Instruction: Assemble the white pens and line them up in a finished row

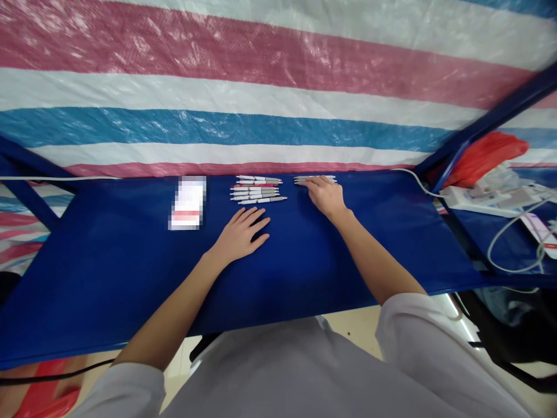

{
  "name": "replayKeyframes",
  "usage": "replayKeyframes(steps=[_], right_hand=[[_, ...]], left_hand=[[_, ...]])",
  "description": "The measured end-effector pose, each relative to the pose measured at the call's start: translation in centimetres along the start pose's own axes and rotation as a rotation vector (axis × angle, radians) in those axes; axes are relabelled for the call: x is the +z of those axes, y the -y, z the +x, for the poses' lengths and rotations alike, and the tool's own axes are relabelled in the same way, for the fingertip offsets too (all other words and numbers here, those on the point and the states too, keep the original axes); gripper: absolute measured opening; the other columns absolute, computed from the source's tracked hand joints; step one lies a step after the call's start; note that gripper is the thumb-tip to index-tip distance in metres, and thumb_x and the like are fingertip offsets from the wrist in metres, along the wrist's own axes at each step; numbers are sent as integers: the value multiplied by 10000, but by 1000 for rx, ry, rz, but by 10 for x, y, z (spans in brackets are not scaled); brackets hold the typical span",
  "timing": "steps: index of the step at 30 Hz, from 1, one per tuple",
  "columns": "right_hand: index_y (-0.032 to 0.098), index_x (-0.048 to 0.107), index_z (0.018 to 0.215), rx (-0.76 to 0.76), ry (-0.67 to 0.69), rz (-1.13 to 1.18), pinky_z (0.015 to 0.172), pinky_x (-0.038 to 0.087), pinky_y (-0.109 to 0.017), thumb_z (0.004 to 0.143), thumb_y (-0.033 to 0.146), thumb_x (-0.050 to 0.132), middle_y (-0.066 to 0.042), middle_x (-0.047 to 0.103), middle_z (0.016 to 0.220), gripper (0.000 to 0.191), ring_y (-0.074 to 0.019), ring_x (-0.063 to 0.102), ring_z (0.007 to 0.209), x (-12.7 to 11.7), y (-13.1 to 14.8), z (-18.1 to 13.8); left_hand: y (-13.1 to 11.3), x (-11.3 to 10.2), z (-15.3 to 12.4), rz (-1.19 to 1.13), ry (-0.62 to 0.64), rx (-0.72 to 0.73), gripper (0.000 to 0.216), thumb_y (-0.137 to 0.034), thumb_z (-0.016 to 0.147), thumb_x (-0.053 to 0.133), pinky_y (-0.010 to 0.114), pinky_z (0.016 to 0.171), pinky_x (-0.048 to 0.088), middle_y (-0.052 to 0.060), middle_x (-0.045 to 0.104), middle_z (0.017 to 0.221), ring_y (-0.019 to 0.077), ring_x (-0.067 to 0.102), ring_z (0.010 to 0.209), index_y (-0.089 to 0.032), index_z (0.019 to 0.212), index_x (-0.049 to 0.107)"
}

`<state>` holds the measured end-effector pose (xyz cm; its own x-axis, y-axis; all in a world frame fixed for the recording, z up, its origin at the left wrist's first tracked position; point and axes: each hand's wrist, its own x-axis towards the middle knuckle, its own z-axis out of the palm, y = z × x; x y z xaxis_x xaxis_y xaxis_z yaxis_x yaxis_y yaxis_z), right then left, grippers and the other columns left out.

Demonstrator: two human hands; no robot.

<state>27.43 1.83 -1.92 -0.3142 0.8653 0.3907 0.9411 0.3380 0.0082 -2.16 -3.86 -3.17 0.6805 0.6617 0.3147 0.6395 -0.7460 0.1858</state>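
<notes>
Several pens (257, 190) lie side by side on the blue table (282, 278), mostly white and grey with a red one among them. Just in front of this group my left hand (243, 233) lies flat with its fingers spread, holding nothing. To the right, a smaller row of silver-grey pens (315, 177) rests near the table's back edge. My right hand (326, 194) is over that row with its fingers curled down onto the pens. The fingertips touch them, and the hand covers part of the row.
A blurred-out white card or phone (188, 203) lies left of the pens. Behind the table hangs a striped plastic sheet (243, 128). Blue frame posts (483, 128) rise at both ends. At right are a white power strip (487, 200), loose cables and a red bag (487, 157).
</notes>
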Motion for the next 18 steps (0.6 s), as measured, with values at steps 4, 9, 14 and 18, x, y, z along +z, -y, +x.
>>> replayKeyframes(steps=[4,9,14,18], right_hand=[[253,709,1133,22,-12,99,669,524,-292,946,190,461,-28,710,1222,316,-223,632,1066,-8,22,-10],[246,696,1164,-2,-55,301,927,539,-358,966,301,474,-40,696,1238,302,-217,625,1135,-15,69,-25],[241,652,1252,-59,-29,385,1102,442,-414,985,374,452,-31,623,1371,359,-222,538,1317,-7,96,-43],[242,619,1301,-134,37,353,1150,384,-475,980,391,466,-51,597,1395,386,-246,497,1364,-2,98,-50]], left_hand=[[5,-3,-2,-1,5,3,404,-403,965,505,547,1137,343,129,566,1411,323,502,1328,-196,1280,652],[12,-3,-8,-21,-2,-18,395,-408,968,489,548,1148,326,105,570,1412,303,482,1349,-230,1284,647],[13,-2,-12,-1,-2,-11,422,-409,981,466,532,1163,311,120,559,1420,290,463,1366,-195,1308,627],[13,-2,-14,-5,-13,-21,424,-404,972,489,536,1165,314,115,551,1429,295,453,1373,-208,1326,616]])
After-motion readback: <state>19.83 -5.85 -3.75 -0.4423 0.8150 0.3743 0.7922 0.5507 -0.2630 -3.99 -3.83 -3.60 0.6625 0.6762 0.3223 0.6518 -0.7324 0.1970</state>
